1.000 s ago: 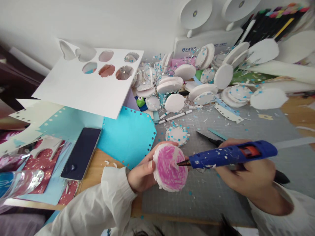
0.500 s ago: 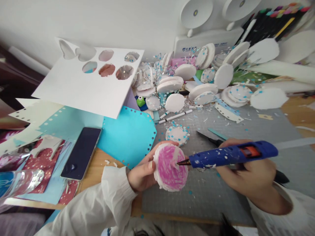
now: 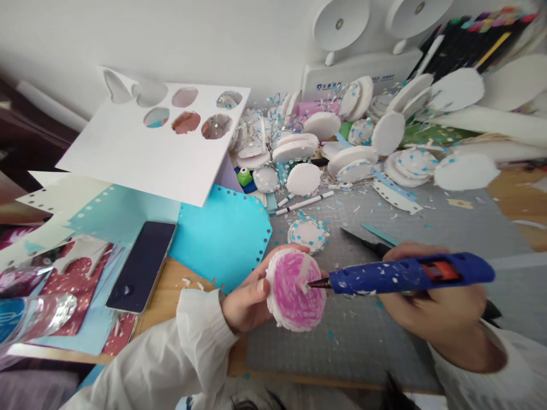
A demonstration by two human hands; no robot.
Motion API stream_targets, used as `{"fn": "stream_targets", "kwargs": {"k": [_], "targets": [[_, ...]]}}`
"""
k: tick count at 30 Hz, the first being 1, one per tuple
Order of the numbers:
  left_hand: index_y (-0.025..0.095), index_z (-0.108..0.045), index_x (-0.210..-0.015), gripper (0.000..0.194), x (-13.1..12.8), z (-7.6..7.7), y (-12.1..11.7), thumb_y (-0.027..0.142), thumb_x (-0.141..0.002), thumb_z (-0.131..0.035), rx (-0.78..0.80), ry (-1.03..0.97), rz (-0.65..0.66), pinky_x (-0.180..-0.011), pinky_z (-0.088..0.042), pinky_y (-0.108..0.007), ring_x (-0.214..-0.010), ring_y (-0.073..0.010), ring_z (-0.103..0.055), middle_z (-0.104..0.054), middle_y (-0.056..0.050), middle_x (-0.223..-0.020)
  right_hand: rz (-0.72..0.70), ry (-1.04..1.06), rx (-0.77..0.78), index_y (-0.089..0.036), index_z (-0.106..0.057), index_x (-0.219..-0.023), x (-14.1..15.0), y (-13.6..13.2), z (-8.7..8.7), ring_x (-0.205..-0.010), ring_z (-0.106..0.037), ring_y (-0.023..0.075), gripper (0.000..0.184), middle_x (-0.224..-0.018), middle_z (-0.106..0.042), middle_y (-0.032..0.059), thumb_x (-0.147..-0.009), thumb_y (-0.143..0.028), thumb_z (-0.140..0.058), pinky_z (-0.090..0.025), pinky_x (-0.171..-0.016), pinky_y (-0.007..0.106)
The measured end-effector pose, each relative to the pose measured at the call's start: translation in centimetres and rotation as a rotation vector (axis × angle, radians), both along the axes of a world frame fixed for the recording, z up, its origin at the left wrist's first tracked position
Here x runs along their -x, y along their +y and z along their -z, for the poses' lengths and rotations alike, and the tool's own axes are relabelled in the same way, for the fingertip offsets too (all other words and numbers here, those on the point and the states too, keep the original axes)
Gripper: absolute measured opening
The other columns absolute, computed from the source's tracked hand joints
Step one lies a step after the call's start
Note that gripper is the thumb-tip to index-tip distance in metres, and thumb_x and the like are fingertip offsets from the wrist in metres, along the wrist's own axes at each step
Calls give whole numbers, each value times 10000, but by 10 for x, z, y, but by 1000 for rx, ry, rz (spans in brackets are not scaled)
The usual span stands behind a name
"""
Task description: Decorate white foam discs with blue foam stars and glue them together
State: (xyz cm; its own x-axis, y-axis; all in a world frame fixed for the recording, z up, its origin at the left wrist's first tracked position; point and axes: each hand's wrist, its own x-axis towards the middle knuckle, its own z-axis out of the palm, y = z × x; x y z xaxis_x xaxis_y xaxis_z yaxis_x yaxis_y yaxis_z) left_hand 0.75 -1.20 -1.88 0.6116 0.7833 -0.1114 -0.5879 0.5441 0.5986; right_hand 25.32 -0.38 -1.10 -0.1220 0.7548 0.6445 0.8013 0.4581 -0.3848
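My left hand [image 3: 252, 296] grips a round white disc [image 3: 294, 310] by its left edge, thumb on the near side. Pink scribble covers the disc's face, and a small whitish blob sits near its middle. My right hand [image 3: 440, 307] is wrapped around a blue glue gun [image 3: 384, 276] spotted with white flecks. The gun's dark nozzle points left, its tip at the disc's face beside the blob. Just behind the disc, a white round piece [image 3: 308, 234] edged with small blue stars lies on the grey cutting mat [image 3: 342, 353].
Many white foam discs [image 3: 303, 178] crowd the back of the mat. A craft knife [image 3: 365, 242] lies behind my right hand. To the left are a blue paper sheet [image 3: 222, 233], a phone [image 3: 141, 265] and a white board with cut holes [image 3: 141, 148]. A double-headed lamp [image 3: 363, 71] stands behind.
My right hand and the glue gun have shifted slightly to the right, with the gun's rear end lower. My left hand and the disc have hardly moved.
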Motion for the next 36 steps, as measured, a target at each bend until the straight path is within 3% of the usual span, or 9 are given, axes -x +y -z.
{"fn": "stream_targets", "kwargs": {"k": [9, 36], "targets": [[197, -483, -1274, 716, -2, -2, 2, 565, -701, -703, -22, 13, 17, -887, -475, -391, -1062, -290, -618, -635, -145, -1172, -57, 135, 41, -230, -501, -774, 3, -1, -3, -502, -592, 148, 154, -640, -572, -23, -678, -210, -620, -477, -473, 256], [194, -505, -1269, 742, -1, 1, 2, 567, -669, -731, 0, 49, 7, -838, -483, -330, -999, -251, -623, -626, -126, -1149, -23, 111, -30, -233, -506, -770, 4, 1, -1, -521, -591, 143, 172, -651, -573, -25, -674, -173, -636, -483, -466, 240]]}}
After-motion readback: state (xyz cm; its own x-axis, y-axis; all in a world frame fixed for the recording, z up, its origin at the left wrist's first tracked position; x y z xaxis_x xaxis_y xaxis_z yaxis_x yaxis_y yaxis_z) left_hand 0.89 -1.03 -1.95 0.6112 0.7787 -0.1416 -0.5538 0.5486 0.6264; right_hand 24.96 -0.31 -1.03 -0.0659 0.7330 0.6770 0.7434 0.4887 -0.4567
